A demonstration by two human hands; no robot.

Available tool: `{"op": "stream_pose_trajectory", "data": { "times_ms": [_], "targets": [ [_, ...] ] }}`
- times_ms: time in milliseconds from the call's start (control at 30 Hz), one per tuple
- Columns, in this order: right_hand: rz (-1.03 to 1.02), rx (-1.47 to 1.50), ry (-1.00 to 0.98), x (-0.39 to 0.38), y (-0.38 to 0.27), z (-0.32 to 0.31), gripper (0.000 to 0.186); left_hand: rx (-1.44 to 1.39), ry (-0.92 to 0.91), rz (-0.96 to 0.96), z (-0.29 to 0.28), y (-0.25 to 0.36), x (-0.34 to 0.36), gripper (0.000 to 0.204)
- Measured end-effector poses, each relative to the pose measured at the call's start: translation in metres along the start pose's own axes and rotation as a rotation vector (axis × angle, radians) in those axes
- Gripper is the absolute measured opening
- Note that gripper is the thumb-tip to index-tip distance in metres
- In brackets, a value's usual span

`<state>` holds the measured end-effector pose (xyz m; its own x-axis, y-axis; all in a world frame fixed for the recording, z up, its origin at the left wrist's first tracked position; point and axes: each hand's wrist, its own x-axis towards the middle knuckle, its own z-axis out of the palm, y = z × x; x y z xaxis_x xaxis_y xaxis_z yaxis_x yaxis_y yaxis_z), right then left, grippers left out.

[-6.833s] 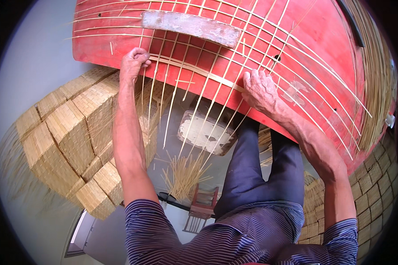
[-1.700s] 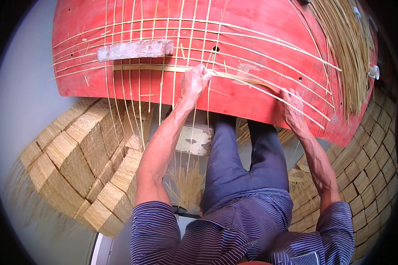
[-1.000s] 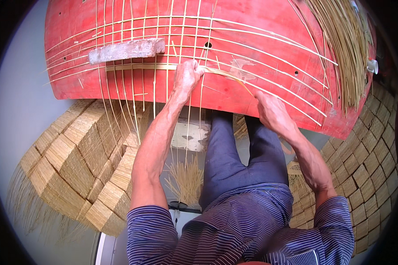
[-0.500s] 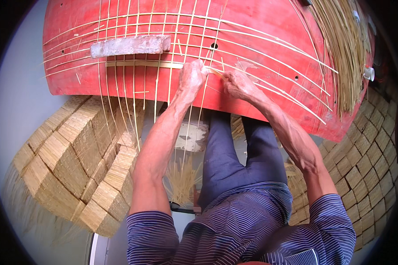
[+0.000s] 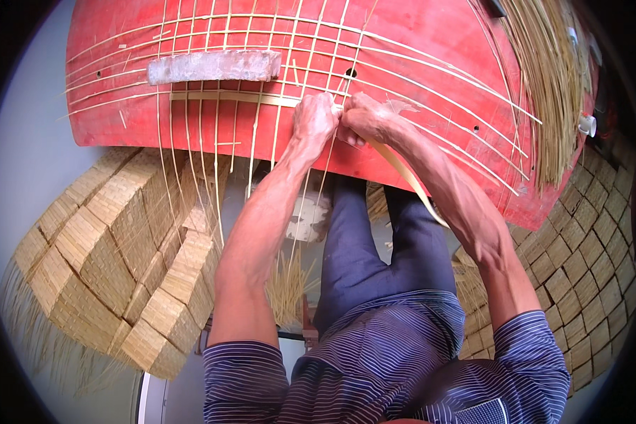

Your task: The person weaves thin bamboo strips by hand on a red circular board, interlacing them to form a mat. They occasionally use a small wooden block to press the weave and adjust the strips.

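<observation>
Thin pale reed strips [image 5: 253, 162] cross in an open lattice on a red board [image 5: 127, 126]. A wider flat strip [image 5: 237, 97] runs through the lattice near the board's front edge. My left hand [image 5: 315, 119] is closed on this wide strip where it reaches the crossing strips. Right beside it, my right hand [image 5: 364, 117] is closed too, its fingers hidden under the knuckles. From under the right hand the loose end of a flat strip curves down past my forearm. A whitish-pink block [image 5: 215, 67] lies across the lattice to the left.
A thick bundle of long straw-coloured strips [image 5: 540, 92] lies at the board's right end, with a white cup-like thing [image 5: 586, 125] beside it. Stacked woven boxes [image 5: 99, 240] stand below left, and more woven pieces [image 5: 579, 261] at right. A dark hole [image 5: 350, 73] pierces the board.
My right hand has come left until it nearly meets my left hand. A curved flat strip end now shows below the right hand.
</observation>
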<state>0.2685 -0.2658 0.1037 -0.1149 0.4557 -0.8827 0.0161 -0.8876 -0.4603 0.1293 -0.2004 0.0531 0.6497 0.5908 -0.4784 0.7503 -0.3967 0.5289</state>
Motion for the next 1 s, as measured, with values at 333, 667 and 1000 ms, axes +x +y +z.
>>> {"op": "stream_pose_trajectory", "data": {
  "times_ms": [333, 667, 1000],
  "targets": [
    [0.035, 0.098, -0.044, -0.031, 0.027, -0.022, 0.021, -0.128, 0.008, 0.007, 0.002, 0.001, 0.001, 0.030],
    [0.051, 0.246, 0.060, -0.254, 0.199, -0.094, 0.028, -0.222, -0.224, -0.100, -0.011, 0.002, 0.007, 0.025],
    [0.109, -0.333, 0.405, -0.201, 0.254, -0.145, 0.036, 0.028, -0.230, -0.030, -0.011, 0.044, -0.001, 0.028]
  ]
}}
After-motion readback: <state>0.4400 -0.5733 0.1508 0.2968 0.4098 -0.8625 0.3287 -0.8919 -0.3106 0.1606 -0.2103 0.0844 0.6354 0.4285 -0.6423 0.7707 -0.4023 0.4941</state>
